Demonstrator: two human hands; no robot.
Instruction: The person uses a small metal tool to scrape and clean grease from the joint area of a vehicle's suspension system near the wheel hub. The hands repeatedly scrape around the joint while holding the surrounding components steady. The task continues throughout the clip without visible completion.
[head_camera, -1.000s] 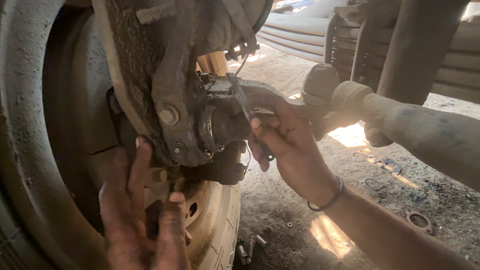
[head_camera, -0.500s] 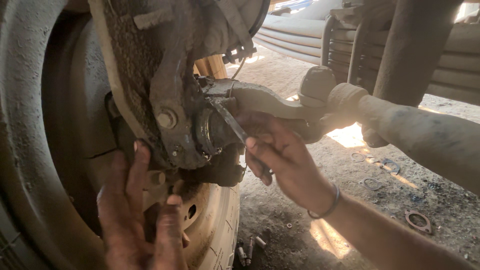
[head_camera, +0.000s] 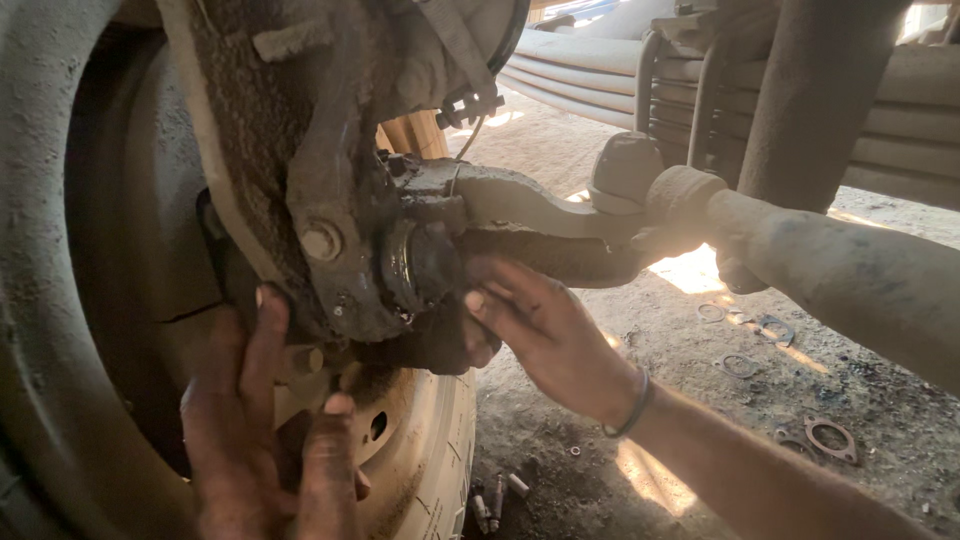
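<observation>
A dirt-caked steering knuckle (head_camera: 340, 200) with a greasy round cap (head_camera: 420, 265) hangs inside a big wheel (head_camera: 60, 250). My left hand (head_camera: 265, 440) is raised from below, fingers spread and pressed against the parts under the knuckle, with the index finger pointing up beside it. My right hand (head_camera: 550, 340), with a dark band on the wrist, reaches in from the right. Its fingers and thumb pinch the dark greasy lump (head_camera: 435, 345) just under the cap. No tool shows in either hand.
A steering arm (head_camera: 530, 210) runs right from the knuckle to a ball joint and a thick dusty rod (head_camera: 830, 270). Leaf springs (head_camera: 590, 80) lie behind. On the dirt ground are loose bolts (head_camera: 495, 495) and several metal rings (head_camera: 830, 435). A cream wheel rim (head_camera: 420, 430) sits below.
My right hand held a thin dark tool at the cap and moved down; now the tool is out of sight and the fingers pinch the lump below. My left hand has barely moved.
</observation>
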